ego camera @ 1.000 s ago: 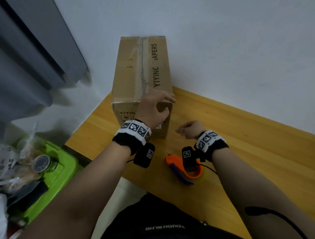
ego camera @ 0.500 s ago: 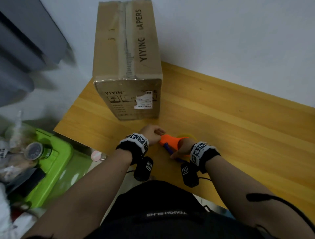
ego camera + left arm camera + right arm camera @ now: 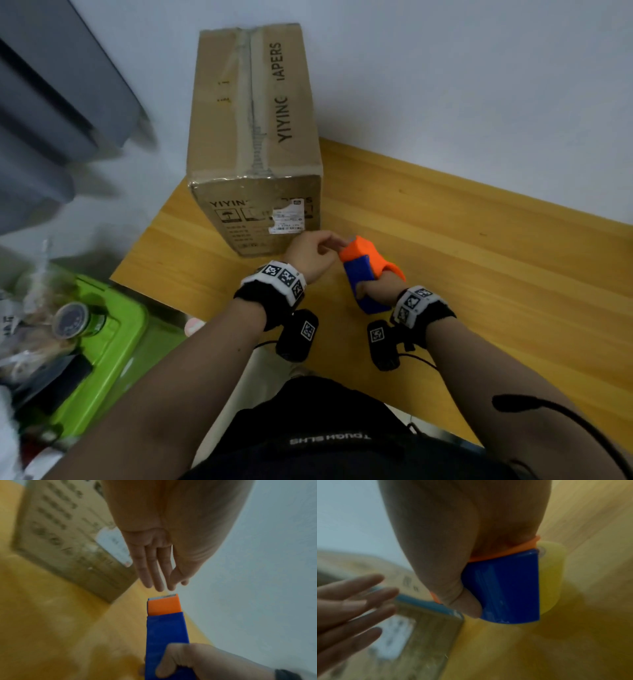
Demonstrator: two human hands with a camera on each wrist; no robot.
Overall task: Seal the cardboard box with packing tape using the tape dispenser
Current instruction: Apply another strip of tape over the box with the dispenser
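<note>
Head view: the right hand (image 3: 371,289) grips the orange-and-blue plastic tape dispenser (image 3: 364,270) just above the yellow wooden bench (image 3: 479,260), its fingers mostly hidden behind the body. The left hand (image 3: 313,251) reaches to the dispenser's front tip, fingers gathered there; whether they pinch tape cannot be told. The brown cardboard box (image 3: 253,137) stands on the bench's far left corner, just beyond both hands. A green plastic bin (image 3: 113,346) lower left holds blurred clutter.

Left wrist view: the left fingers (image 3: 150,566) are straight and close together, just short of the toothed blade.

Right wrist view: the right thumb presses the blue plate; a yellowish tape roll (image 3: 551,577) shows behind it.
</note>
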